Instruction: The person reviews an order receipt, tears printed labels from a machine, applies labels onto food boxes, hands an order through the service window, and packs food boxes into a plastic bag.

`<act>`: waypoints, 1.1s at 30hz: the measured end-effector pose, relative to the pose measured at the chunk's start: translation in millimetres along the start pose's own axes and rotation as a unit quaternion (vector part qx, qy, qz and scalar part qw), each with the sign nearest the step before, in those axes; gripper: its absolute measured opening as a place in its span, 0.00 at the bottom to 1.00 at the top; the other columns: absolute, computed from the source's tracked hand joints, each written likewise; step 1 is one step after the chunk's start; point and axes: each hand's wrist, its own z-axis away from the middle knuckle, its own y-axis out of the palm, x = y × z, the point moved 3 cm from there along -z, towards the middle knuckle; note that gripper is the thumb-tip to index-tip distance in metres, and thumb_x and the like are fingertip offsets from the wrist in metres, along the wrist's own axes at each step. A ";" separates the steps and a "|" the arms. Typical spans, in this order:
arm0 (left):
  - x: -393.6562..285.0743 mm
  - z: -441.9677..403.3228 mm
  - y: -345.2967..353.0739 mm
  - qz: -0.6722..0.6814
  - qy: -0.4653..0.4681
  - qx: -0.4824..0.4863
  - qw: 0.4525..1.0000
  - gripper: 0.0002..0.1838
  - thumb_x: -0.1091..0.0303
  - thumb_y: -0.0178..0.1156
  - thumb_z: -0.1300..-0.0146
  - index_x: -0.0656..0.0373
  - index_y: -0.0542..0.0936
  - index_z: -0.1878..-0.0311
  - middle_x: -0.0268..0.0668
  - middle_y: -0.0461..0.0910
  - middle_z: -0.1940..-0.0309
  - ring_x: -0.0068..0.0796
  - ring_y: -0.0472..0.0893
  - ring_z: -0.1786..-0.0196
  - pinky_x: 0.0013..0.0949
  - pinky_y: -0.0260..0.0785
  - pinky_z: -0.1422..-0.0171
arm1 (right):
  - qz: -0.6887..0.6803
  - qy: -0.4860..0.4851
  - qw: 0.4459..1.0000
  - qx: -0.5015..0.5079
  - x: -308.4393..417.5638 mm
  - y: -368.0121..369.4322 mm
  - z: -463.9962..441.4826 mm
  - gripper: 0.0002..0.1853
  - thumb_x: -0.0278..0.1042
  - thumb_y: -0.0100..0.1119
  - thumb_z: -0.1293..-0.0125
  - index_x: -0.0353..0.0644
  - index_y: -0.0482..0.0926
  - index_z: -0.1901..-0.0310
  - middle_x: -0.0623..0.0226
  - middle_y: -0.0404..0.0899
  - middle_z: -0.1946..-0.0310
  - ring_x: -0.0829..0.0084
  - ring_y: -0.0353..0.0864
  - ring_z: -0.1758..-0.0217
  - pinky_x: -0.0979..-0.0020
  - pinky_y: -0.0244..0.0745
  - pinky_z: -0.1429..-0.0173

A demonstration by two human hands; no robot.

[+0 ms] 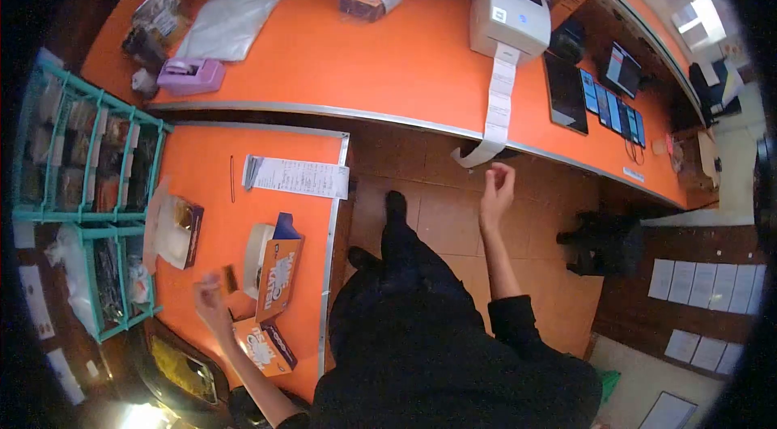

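My left hand (212, 309) is over the orange side table, slightly blurred, its fingers closed. A small brown flat piece (231, 278) shows at its fingertips, too smeared to name more exactly. Just right of it stands an open orange printed box (279, 279) with a blue flap and a pale roll-like object (257, 259) against it. Another orange printed box (267, 348) lies below. My right hand (498, 196) is raised over the floor gap, fingers curled in with nothing visible in them. Close above hangs the curled end of a paper label strip (500, 97), apart from the hand.
A white label printer (510, 14) feeds the strip on the long counter. Phones (615, 109) and a black tablet (565, 93) lie right of it. A purple tape dispenser (191, 77) is at left, above teal baskets (89, 146). Receipts (299, 176) lie on the side table.
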 end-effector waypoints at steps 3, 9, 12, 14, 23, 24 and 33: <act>-59.7 -16.8 -21.0 0.116 0.066 -0.080 0.988 0.13 0.59 0.58 0.32 0.60 0.71 0.59 0.45 0.78 0.54 0.39 0.80 0.51 0.41 0.72 0.39 | 0.073 -0.014 0.996 -0.047 -29.9 -10.6 -44.9 0.11 0.26 0.57 0.34 0.38 0.73 0.50 0.62 0.79 0.56 0.70 0.77 0.52 0.69 0.72 0.46; -185.6 -47.2 -4.2 0.347 0.058 -0.184 0.918 0.18 0.53 0.54 0.30 0.58 0.67 0.52 0.45 0.78 0.58 0.39 0.84 0.60 0.37 0.80 0.55 | -0.062 -0.027 0.998 -0.020 -73.2 32.5 -166.3 0.20 0.29 0.61 0.39 0.44 0.70 0.45 0.58 0.79 0.58 0.60 0.78 0.51 0.60 0.76 0.51; -226.4 -53.5 37.8 0.313 0.060 -0.219 0.922 0.19 0.50 0.50 0.27 0.58 0.68 0.52 0.41 0.79 0.64 0.35 0.83 0.74 0.29 0.78 0.77 | -0.106 0.056 0.990 0.071 -93.1 42.6 -186.5 0.20 0.27 0.62 0.40 0.44 0.71 0.46 0.62 0.80 0.63 0.63 0.80 0.58 0.62 0.77 0.53; -225.3 -57.2 84.8 0.303 0.075 -0.011 0.950 0.20 0.48 0.45 0.25 0.59 0.68 0.51 0.37 0.79 0.69 0.34 0.83 0.75 0.28 0.76 0.81 | -0.072 0.070 0.989 0.112 -98.4 41.7 -187.8 0.19 0.26 0.62 0.41 0.44 0.73 0.47 0.64 0.80 0.66 0.65 0.80 0.61 0.64 0.76 0.54; -306.8 -11.3 284.9 0.510 -0.171 0.227 0.812 0.18 0.53 0.47 0.25 0.55 0.67 0.43 0.50 0.84 0.57 0.41 0.86 0.57 0.38 0.84 0.63 | -0.245 0.027 0.965 0.085 -76.6 12.9 -173.6 0.11 0.22 0.63 0.38 0.36 0.83 0.53 0.67 0.85 0.61 0.77 0.82 0.59 0.75 0.76 0.52; -311.8 -7.2 292.8 0.510 -0.168 0.227 0.812 0.18 0.53 0.47 0.25 0.55 0.67 0.43 0.50 0.84 0.57 0.41 0.86 0.57 0.38 0.84 0.63 | -0.240 0.041 0.967 0.082 -71.5 10.1 -172.8 0.10 0.22 0.64 0.39 0.36 0.83 0.55 0.65 0.85 0.61 0.76 0.83 0.59 0.74 0.76 0.52; -340.1 10.5 334.3 0.602 -0.198 0.307 0.710 0.26 0.50 0.40 0.23 0.60 0.67 0.33 0.49 0.76 0.41 0.42 0.74 0.35 0.48 0.73 0.34 | -0.108 -0.015 0.994 0.024 -17.8 -2.0 -164.4 0.05 0.23 0.63 0.37 0.34 0.83 0.61 0.64 0.85 0.67 0.77 0.82 0.63 0.75 0.76 0.54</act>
